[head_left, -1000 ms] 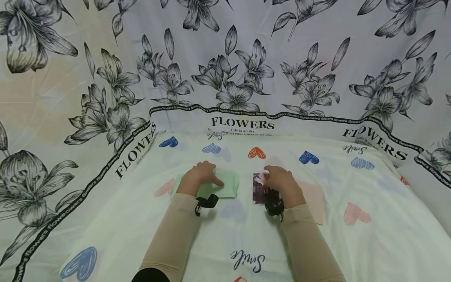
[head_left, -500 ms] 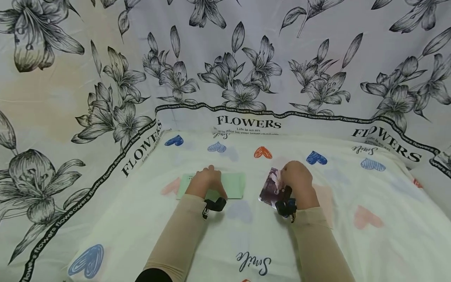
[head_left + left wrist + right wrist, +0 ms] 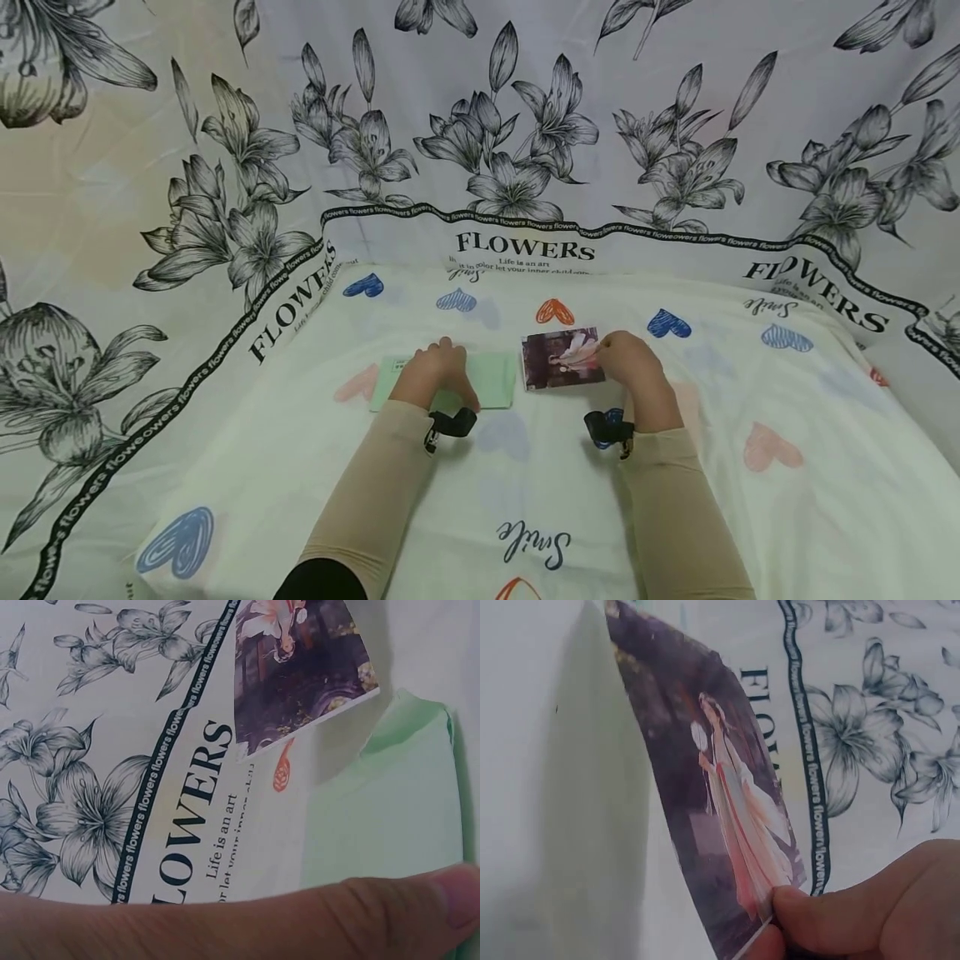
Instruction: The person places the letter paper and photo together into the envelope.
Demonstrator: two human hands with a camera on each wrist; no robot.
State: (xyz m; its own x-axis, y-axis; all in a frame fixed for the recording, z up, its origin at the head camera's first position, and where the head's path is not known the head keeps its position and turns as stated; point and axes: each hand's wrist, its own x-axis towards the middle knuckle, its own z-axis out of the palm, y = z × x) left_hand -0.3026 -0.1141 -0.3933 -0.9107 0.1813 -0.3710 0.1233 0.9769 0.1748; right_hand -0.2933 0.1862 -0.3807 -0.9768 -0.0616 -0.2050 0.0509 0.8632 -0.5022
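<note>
A pale green paper envelope [image 3: 493, 380] lies on the heart-print cloth. My left hand [image 3: 433, 375] grips it from above, thumb [image 3: 375, 907] along the near edge, other fingers at the far side. In the left wrist view its right-hand end [image 3: 416, 720] gapes a little. Just right of that end, my right hand [image 3: 639, 377] pinches a photo print [image 3: 555, 360] by its right edge, between thumb and finger. On the photo [image 3: 682, 742] is a figure in a pale pink robe against a dark purple ground. The print is lifted off the cloth, tilted, apart from the envelope.
A flat pink sheet [image 3: 687, 410] lies partly under my right forearm. The white cloth [image 3: 450, 533] with hearts and "Smile" prints covers the surface. Behind it rises a flower-printed curtain [image 3: 675, 100] with a black lettered band.
My right hand has picked the photo up off the pink sheet, turned it sideways and brought it up and left towards the envelope's end. My left hand stays on the envelope.
</note>
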